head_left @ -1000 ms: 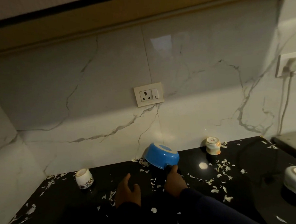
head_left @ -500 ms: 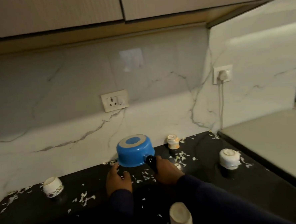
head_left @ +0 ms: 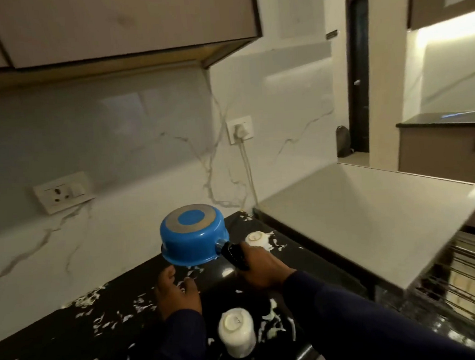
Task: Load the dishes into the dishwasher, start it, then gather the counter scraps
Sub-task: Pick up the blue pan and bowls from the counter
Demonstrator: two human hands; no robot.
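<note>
Gripping the black handle, the right hand (head_left: 259, 264) holds the blue pan (head_left: 193, 235) upside down and clear of the black counter (head_left: 46, 344); half a second ago its rim sat lower, near the wall. Loosely spread, the left hand (head_left: 178, 293) rests on the counter among the white scraps (head_left: 142, 304) and holds nothing. Now the view swings right to the open dishwasher rack (head_left: 459, 274) under the grey top, so the pan is likely heading there. Two upturned cups (head_left: 237, 335) wait nearby
</note>
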